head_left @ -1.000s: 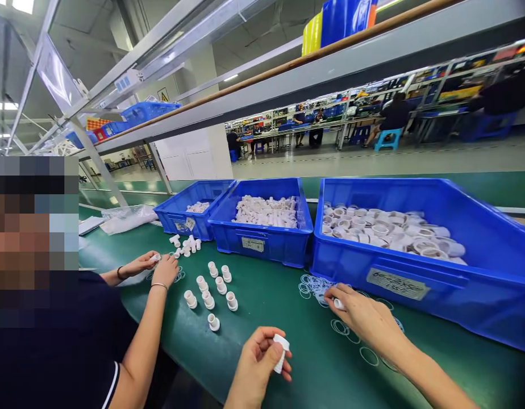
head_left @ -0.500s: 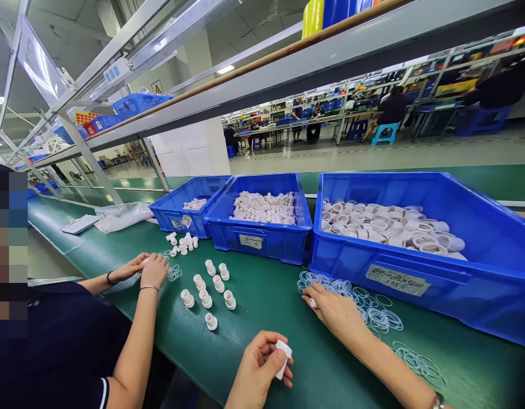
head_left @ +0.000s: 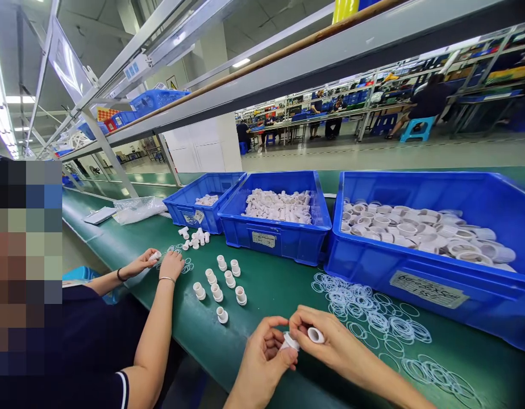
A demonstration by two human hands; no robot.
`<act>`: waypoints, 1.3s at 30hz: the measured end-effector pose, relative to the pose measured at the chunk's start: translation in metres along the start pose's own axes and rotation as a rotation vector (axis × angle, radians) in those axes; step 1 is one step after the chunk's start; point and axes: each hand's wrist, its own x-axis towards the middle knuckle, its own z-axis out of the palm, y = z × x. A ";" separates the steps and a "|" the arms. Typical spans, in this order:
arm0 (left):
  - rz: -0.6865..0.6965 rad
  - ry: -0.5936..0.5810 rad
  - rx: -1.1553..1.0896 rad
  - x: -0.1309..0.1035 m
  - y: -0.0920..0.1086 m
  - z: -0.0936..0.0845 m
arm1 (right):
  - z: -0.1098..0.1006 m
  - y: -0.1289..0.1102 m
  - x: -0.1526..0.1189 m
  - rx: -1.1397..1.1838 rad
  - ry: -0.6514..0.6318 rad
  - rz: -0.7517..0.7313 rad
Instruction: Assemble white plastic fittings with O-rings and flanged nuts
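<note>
Above green worktop (head_left: 262, 284), hands (head_left: 262, 360), factory hall (head_left: 288, 160)

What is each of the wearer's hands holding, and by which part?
The left hand pinches a white plastic fitting by its sides; the right hand grips a white tubular piece behind its exposed open end.

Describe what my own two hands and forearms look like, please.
Your left hand and right hand are ungloved, with no ring, watch or bracelet in view. The right forearm shows no sleeve as far as the picture's edge; the left is mostly out of frame.
</note>
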 end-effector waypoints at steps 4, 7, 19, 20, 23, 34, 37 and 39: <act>0.005 0.043 0.141 -0.005 0.005 -0.003 | 0.006 -0.015 -0.006 0.100 -0.066 -0.012; 0.006 0.092 0.075 -0.009 0.010 -0.005 | 0.007 -0.019 -0.009 0.050 -0.093 -0.037; 0.007 0.006 -0.269 -0.025 0.014 0.000 | 0.005 -0.031 -0.012 0.044 -0.057 -0.018; 0.005 -0.002 -0.285 -0.026 0.015 0.001 | 0.004 -0.033 -0.013 0.053 -0.067 -0.029; 0.030 0.007 -0.277 -0.027 0.018 0.007 | 0.001 -0.036 -0.014 0.053 -0.032 -0.045; -0.157 -0.116 -0.547 -0.022 0.020 0.012 | -0.016 -0.036 -0.020 0.037 0.030 -0.068; -0.223 -0.280 -0.567 -0.023 0.031 0.011 | -0.019 -0.033 -0.020 0.066 0.025 -0.116; -0.190 -0.385 -0.429 -0.018 0.052 0.009 | -0.022 -0.030 -0.018 0.052 0.051 -0.115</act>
